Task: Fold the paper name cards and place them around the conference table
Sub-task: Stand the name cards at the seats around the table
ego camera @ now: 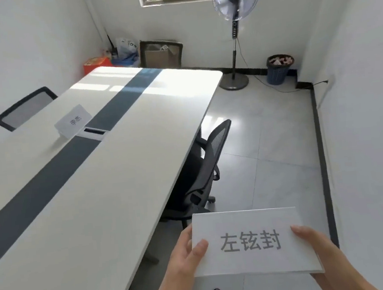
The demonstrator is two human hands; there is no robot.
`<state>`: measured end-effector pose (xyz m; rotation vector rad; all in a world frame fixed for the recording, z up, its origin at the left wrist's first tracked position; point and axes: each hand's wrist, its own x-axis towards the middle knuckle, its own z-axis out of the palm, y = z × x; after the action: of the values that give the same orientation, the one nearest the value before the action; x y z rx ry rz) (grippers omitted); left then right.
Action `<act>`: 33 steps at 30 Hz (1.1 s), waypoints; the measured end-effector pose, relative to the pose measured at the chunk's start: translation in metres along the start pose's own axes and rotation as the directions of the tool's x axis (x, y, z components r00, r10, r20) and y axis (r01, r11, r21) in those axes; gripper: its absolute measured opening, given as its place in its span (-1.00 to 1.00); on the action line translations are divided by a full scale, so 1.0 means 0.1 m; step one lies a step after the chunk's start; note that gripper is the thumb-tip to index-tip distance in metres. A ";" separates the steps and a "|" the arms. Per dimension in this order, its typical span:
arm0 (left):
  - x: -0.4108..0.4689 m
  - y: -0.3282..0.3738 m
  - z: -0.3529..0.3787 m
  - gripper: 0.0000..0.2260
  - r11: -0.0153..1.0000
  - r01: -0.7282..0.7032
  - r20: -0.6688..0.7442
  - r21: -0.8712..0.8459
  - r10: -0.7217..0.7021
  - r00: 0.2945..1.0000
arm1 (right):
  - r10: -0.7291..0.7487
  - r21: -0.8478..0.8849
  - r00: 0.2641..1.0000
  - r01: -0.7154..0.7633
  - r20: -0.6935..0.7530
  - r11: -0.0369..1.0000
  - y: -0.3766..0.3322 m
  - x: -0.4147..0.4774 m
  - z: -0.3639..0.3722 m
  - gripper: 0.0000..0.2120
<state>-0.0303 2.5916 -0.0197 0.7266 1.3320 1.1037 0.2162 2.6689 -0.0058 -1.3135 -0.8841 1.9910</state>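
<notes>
Two hands grip one name card (251, 242) off the bench's right edge: left hand (185, 257) pinching its left side, right hand (317, 249) its right, long axis crosswise. Bench (110, 187) lies to the left, so left hand is nearer. Far across it, a folded card (72, 121) stands by the centre strip

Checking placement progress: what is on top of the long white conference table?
One folded white paper name card stands on the long white conference table, beside its grey centre strip. The near left part lies outside the frame.
</notes>
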 end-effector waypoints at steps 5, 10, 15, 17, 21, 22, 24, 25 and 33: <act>0.86 0.10 0.29 -0.36 0.998 0.063 0.062 0.025 -0.065 0.996 | 0.022 0.054 0.998 -0.019 -0.061 0.998 -0.28 0.45 -0.43 -0.36; 1.89 0.41 0.59 -0.39 0.996 0.076 0.118 0.040 -0.080 0.990 | -0.035 0.033 0.986 0.041 -0.166 0.999 -0.80 1.12 -0.73 -0.29; 2.80 1.03 0.85 -0.46 0.996 0.035 0.165 0.077 -0.047 0.985 | -0.137 0.018 0.977 0.142 -0.162 0.990 -1.53 1.71 -0.92 -0.31; 3.11 1.19 0.94 -0.45 0.996 0.023 0.173 0.087 -0.038 0.984 | -0.167 0.010 0.968 0.172 -0.186 0.985 -1.75 1.95 -1.02 -0.28; 3.62 1.41 1.07 -0.43 0.997 0.026 0.128 0.069 -0.035 0.991 | -0.140 0.013 0.978 0.144 -0.157 0.990 -2.15 2.53 -1.25 -0.27; 3.74 1.43 1.09 -0.43 0.998 0.032 0.100 0.059 -0.038 0.994 | -0.130 0.006 0.983 0.132 -0.128 0.991 -2.24 2.72 -1.31 -0.25; 3.98 1.48 1.13 -0.42 0.998 0.045 0.025 0.038 -0.046 0.999 | -0.097 -0.024 0.993 0.096 -0.061 0.995 -2.46 3.09 -1.38 -0.23; 4.10 1.50 1.14 -0.41 0.998 0.049 -0.024 0.031 -0.048 0.999 | -0.072 -0.039 0.997 0.071 -0.025 0.997 -2.59 3.29 -1.40 -0.28; 4.70 1.78 1.33 -0.39 0.993 0.018 -0.376 -0.117 -0.061 0.925 | 0.084 -0.256 0.966 -0.019 0.246 0.967 -3.59 4.79 -1.34 -0.47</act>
<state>0.0135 3.1098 -0.0163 0.4111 1.5864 1.3207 0.2197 3.2820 -0.0218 -1.2396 -1.2713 2.1790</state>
